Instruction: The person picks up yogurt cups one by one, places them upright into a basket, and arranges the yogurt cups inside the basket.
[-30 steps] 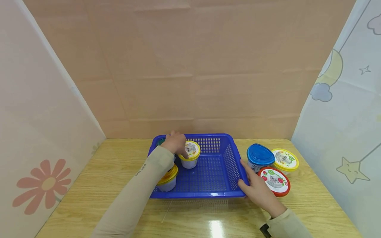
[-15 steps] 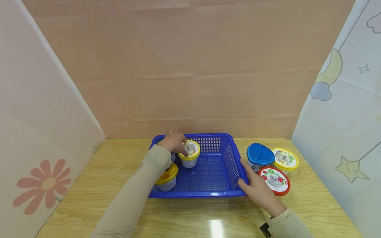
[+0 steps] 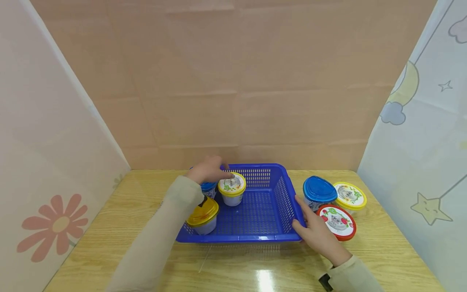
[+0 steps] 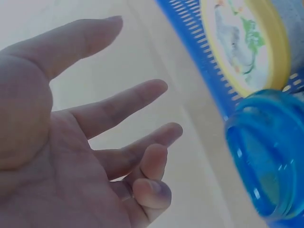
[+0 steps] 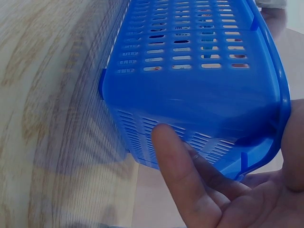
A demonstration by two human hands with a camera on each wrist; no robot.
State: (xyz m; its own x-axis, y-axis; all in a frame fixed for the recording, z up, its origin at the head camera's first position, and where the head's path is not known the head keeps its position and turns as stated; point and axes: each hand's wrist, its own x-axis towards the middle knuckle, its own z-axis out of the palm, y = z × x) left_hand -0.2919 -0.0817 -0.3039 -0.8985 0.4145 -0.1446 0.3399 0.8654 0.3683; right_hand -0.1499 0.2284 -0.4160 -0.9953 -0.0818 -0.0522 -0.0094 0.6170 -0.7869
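Observation:
My left hand [image 3: 208,169] hovers over the back left of a blue plastic basket [image 3: 255,238]. Its fingers are spread and hold nothing, as the left wrist view shows. Below and beside it stand a blue-lidded tub [image 3: 209,190] and a tub with a yellow-rimmed printed lid [image 3: 232,186]. A tub with a plain yellow lid [image 3: 204,215] sits at the basket's front left, partly behind the sleeve. My right hand [image 3: 317,233] grips the basket's right rim, with fingers [image 5: 178,166] against the outer wall in the right wrist view.
Right of the basket, three tubs stand close together: one blue-lidded [image 3: 319,189], one with a yellow-rimmed lid [image 3: 350,196] and one red-rimmed [image 3: 337,222]. A brown paper wall [image 3: 233,81] rises behind the wooden table [image 3: 138,227]. Printed panels flank both sides.
My left hand has come away from the back left tub and shifted slightly left, uncovering its blue lid. The printed yellow-rimmed lid now shows its leaf pattern turned. My right hand keeps its place.

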